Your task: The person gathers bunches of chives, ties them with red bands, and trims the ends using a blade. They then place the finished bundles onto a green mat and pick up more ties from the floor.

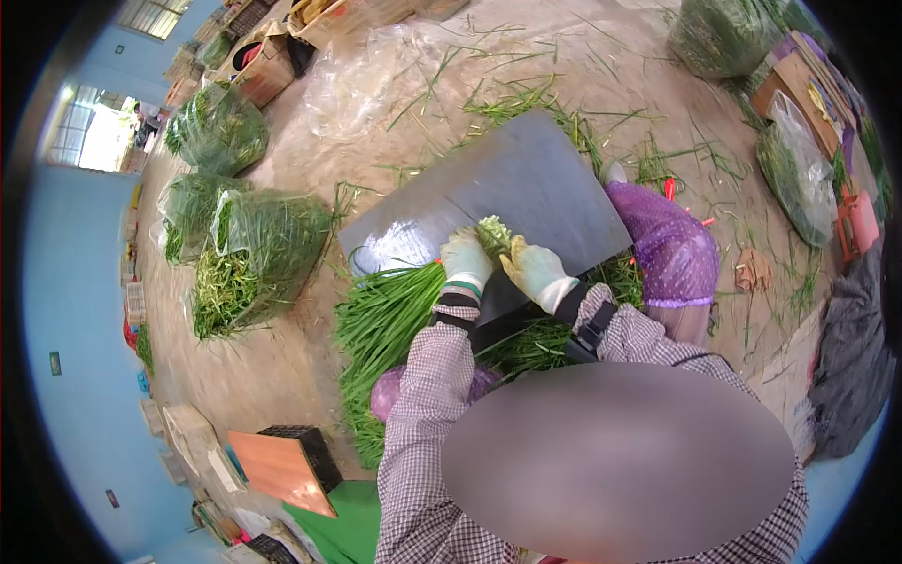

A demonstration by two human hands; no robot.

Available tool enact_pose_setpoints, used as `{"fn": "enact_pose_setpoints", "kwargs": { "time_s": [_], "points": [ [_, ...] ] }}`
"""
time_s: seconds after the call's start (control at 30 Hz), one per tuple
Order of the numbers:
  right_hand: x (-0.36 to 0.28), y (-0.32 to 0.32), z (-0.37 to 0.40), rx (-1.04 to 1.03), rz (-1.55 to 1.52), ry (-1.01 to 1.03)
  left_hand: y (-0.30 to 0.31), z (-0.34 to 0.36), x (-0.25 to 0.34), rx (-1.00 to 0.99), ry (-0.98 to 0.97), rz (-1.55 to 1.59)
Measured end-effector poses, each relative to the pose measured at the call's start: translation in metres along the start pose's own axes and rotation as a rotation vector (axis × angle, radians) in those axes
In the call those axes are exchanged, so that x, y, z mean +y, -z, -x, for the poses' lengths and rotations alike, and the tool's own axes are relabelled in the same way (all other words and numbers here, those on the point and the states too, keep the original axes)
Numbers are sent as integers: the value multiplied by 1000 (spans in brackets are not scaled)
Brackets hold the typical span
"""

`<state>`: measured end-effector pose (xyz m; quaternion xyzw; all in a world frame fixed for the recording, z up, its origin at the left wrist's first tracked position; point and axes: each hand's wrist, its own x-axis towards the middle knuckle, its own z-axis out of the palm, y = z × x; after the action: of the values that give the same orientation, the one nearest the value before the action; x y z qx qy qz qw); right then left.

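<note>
My gloved left hand (466,258) is closed around a bunch of garlic chives (390,305). Its long green leaves fan out to the left and hang below the board. The pale stem ends (493,233) stick out to the right of that hand. Beside those ends is my gloved right hand (537,271), with fingers apart and fingertips close to the stems; whether they touch cannot be made out. Both hands are over the near part of a dark, smooth board (512,179).
Stuffed clear bags of greens (258,249) stand on the left. More bags (719,38) are at the far right. Loose leaves (536,103) litter the floor beyond the board. An orange panel (282,468) leans against a black crate at lower left. A purple-covered knee (672,244) flanks the board.
</note>
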<state>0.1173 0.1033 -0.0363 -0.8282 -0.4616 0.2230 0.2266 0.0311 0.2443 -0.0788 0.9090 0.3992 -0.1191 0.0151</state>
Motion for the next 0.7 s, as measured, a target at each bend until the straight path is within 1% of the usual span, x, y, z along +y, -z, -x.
{"fn": "enact_pose_setpoints", "kwargs": {
  "time_s": [0.03, 0.07, 0.13, 0.17, 0.27, 0.3, 0.37, 0.47, 0.5, 0.53, 0.6, 0.67, 0.7],
  "points": [
    [-3, 5, -1, -60, -4, -53, 0, 1, -1, 10, -7, 31],
    [-1, 12, 6, -69, -19, -54, -1, 4, 0, -3, -11, 23],
    [10, 25, 16, -75, -50, -55, 19, 6, 4, -18, -26, 0],
    [15, 30, 22, -125, -16, -79, 27, 9, 6, -26, -31, 19],
    [13, 22, 8, -111, -75, -79, 32, 11, 9, -51, -40, -6],
    [14, 7, -6, -61, -114, -40, 30, 12, 9, -23, -45, -29],
    [8, -1, -26, -54, -117, -44, 19, 9, 8, 4, -19, -43],
    [3, 14, -7, -114, -131, -91, 23, 9, 7, 16, -17, -33],
    [9, 20, 3, -117, -106, -65, 26, 7, 8, 1, -6, -30],
    [12, 27, 10, -211, -88, -169, 28, 12, 9, -33, -2, -31],
    [3, 34, 12, -235, -101, -225, 27, 13, 8, -6, -20, -41],
    [6, 2, -15, -145, -120, -75, 25, 12, 10, 16, -18, -12],
    [11, -24, -38, -68, -81, -30, 3, 3, 3, 58, 3, 0]
  ]
}}
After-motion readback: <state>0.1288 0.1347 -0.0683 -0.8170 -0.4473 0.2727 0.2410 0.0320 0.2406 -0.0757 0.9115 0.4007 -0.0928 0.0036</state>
